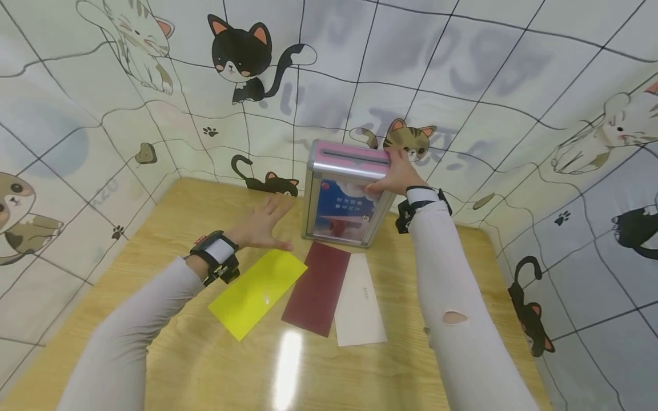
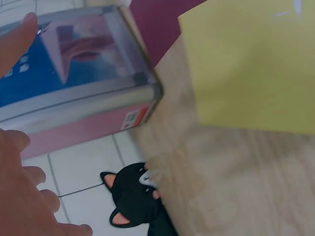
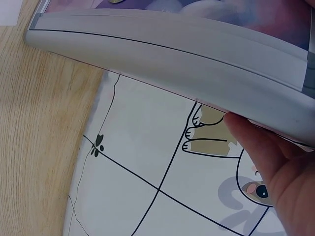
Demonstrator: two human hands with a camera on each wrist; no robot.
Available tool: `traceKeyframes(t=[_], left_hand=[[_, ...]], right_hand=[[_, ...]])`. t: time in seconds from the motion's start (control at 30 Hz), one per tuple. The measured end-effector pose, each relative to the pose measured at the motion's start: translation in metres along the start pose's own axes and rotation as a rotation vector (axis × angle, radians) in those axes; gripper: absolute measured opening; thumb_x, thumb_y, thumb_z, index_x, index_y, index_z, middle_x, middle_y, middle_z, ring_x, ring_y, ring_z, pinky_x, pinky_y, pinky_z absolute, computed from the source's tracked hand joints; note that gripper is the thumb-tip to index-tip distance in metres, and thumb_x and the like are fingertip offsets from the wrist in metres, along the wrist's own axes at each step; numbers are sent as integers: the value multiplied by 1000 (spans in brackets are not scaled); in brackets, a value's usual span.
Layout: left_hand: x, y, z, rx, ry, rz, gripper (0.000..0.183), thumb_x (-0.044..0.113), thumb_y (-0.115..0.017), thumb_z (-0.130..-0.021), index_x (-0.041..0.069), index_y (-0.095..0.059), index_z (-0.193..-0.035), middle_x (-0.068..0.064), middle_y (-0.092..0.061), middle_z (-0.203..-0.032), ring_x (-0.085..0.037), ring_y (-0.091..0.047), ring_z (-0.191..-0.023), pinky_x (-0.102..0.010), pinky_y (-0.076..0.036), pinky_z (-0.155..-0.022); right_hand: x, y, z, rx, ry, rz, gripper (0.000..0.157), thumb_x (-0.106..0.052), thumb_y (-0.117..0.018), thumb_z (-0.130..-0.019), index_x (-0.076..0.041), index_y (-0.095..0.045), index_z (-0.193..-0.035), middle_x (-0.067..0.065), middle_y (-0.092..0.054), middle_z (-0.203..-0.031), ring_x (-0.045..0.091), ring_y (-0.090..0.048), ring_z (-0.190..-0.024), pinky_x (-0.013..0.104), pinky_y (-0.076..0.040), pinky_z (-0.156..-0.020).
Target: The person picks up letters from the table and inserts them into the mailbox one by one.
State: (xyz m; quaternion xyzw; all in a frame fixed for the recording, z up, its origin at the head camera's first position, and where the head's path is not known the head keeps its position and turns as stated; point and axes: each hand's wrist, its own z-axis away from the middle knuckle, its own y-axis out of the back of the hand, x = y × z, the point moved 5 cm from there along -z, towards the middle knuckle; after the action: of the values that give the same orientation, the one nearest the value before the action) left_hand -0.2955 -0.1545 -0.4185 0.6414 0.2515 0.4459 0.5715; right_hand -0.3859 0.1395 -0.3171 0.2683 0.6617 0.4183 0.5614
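A slotted box with a pink top, silver edges and a blue picture front (image 1: 341, 208) stands upright at the back of the table, and shows in the left wrist view (image 2: 74, 64) too. My right hand (image 1: 398, 174) grips its upper right corner, thumb on the front and fingers reaching behind; in the right wrist view, fingers (image 3: 266, 152) lie against the box's silver edge (image 3: 162, 59). My left hand (image 1: 262, 225), fingers spread, hovers left of the box, apart from it and holding nothing. Below it lies a yellow paper rectangle (image 1: 257, 294).
A dark red paper rectangle (image 1: 319, 288) lies in front of the box, partly beside the yellow one. Right of it is a white one (image 1: 360, 302) with small print. The wooden table (image 1: 205, 371) meets cat-patterned cloth walls (image 1: 329, 68) behind and at both sides.
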Motion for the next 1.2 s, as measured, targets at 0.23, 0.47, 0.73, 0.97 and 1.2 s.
traceKeyframes(t=[0.23, 0.47, 0.73, 0.97, 1.2], left_hand=[[11, -37, 13, -45, -42, 29, 107, 63, -65, -66, 12, -15, -146, -19, -4, -150, -43, -5, -135, -69, -17, -97], [14, -72, 21, -96, -40, 20, 106, 64, -65, -65, 13, -18, -146, -19, -8, -150, -43, -7, -135, -68, -18, -98], [13, -97, 40, -118, 6, 38, 103, 57, -71, -64, 10, -25, -144, -23, -14, -148, -47, -12, -132, -69, -22, -95], [0, -118, 50, -127, 49, 46, 105, 63, -70, -61, 9, -29, -142, -26, -15, -146, -51, -13, -130, -69, -22, -95], [-4, -120, 58, -121, 70, 17, 105, 60, -71, -61, 5, -31, -140, -31, -20, -143, -54, -17, -127, -69, -25, -93]], right_hand=[[0, 0, 0, -1, -2, 8, 108, -31, -82, -59, -6, -18, -142, 18, -18, -140, 33, -36, -115, 48, -34, -99], [-3, 3, 3, 5, -7, 10, 105, -30, -81, -61, -6, -19, -142, 19, -19, -139, 32, -36, -115, 47, -34, -100], [0, -1, 1, -7, 4, -6, 108, -30, -81, -59, -6, -17, -142, 19, -21, -137, 33, -36, -114, 47, -34, -99], [3, -3, 0, 2, 1, -12, 108, -31, -82, -58, -7, -18, -142, 19, -22, -136, 32, -37, -112, 47, -35, -99], [3, -3, 0, 5, -12, -6, 108, -32, -82, -59, -9, -18, -143, 17, -22, -136, 32, -37, -113, 47, -35, -99]])
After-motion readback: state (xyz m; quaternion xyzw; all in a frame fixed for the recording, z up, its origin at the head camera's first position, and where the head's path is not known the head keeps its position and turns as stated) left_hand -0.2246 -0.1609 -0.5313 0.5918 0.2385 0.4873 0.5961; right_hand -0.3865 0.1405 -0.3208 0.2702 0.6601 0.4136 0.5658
